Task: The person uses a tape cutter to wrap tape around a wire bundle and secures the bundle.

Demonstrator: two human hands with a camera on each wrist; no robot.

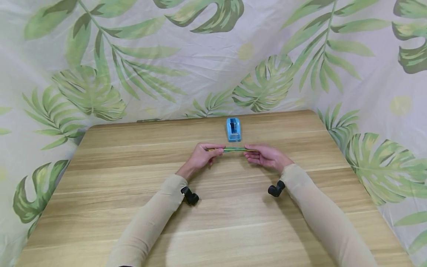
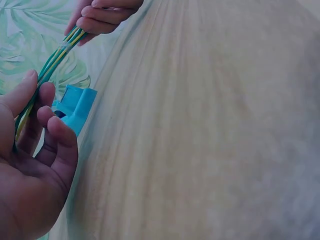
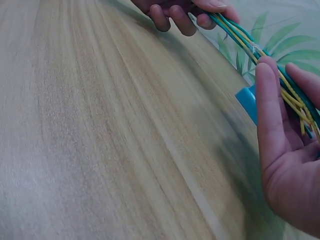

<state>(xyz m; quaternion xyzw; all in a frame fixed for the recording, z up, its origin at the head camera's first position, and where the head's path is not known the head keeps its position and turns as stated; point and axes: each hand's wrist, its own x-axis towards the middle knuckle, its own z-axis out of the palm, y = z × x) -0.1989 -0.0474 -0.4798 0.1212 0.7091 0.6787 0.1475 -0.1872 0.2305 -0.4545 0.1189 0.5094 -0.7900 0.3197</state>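
A thin bundle of green and yellow wires (image 1: pixel 234 149) stretches between both hands above the table. My left hand (image 1: pixel 201 154) pinches one end between thumb and fingers. At the other end, my right hand (image 1: pixel 267 156) grips the bundle, with loose wire ends showing beside its palm in the right wrist view. Something clear and shiny, like a strip of tape (image 3: pixel 256 49), lies around the wires between the hands. Just behind them stands a blue tape dispenser (image 1: pixel 233 129), touched by neither hand. It is partly hidden behind the left fingers in the left wrist view.
The wood-grain table (image 1: pixel 227 230) reaches back to a leaf-patterned cloth (image 1: pixel 207 66) that hangs behind and at both sides. A black wrist camera (image 1: pixel 190 195) is strapped to the left sleeve, another black camera (image 1: pixel 276 189) to the right.
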